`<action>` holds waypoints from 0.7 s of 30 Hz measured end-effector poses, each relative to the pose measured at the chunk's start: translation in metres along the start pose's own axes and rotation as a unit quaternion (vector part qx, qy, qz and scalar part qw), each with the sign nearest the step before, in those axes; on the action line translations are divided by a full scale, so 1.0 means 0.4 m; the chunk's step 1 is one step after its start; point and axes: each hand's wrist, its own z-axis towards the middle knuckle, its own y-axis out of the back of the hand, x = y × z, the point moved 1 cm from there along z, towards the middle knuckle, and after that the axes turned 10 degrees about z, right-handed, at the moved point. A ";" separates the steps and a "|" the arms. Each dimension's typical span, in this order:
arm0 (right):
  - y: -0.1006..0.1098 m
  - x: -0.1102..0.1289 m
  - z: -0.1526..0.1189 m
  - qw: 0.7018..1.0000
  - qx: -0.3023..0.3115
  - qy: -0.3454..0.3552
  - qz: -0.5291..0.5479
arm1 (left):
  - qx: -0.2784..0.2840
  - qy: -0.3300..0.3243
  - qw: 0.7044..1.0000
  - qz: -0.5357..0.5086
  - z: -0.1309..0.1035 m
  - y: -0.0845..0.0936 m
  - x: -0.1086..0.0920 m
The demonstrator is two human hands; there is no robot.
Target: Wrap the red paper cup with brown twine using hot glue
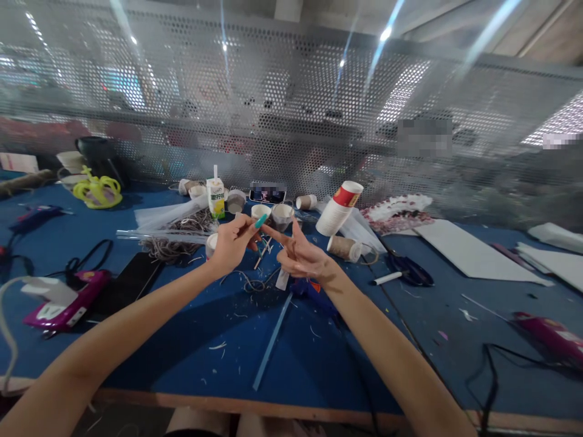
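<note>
My left hand (pixel 234 243) is closed in a pinch, its thumb with a long teal nail, meeting the right index fingertip; anything between them is too small to make out. My right hand (pixel 305 254) has its index finger stretched leftward and thumb raised, the other fingers loosely curled, with nothing visible in the palm. Below my right wrist lies a dark blue glue gun (pixel 314 294), partly covered by the forearm. A translucent glue stick (pixel 273 343) extends from near it toward the table's front edge. Behind the hands stand paper cups (pixel 283 213), partly hidden.
Grey twine (pixel 175 233) and a drink carton (pixel 217 197) sit left; stacked paper cups (pixel 336 212), a twine spool (pixel 345 247) and scissors (pixel 410 267) sit right. A phone (pixel 268 192) leans behind. A purple power strip (pixel 68 303) lies left, white boards (pixel 478 252) right.
</note>
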 end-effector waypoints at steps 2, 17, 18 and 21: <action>-0.015 -0.027 -0.027 0.999 -0.017 0.003 0.027 | 0.041 0.000 0.999 -0.006 -0.007 -0.012 0.009; 0.072 -0.045 -0.216 0.807 -0.399 0.028 -0.434 | 0.262 -0.073 0.876 0.398 -0.013 -0.037 0.014; 0.063 -0.044 -0.222 0.782 -0.407 0.007 -0.472 | 0.255 -0.070 0.869 0.418 -0.015 -0.041 0.019; 0.040 -0.047 -0.229 0.712 -0.412 -0.065 -0.564 | 0.235 -0.052 0.849 0.470 -0.018 -0.046 0.036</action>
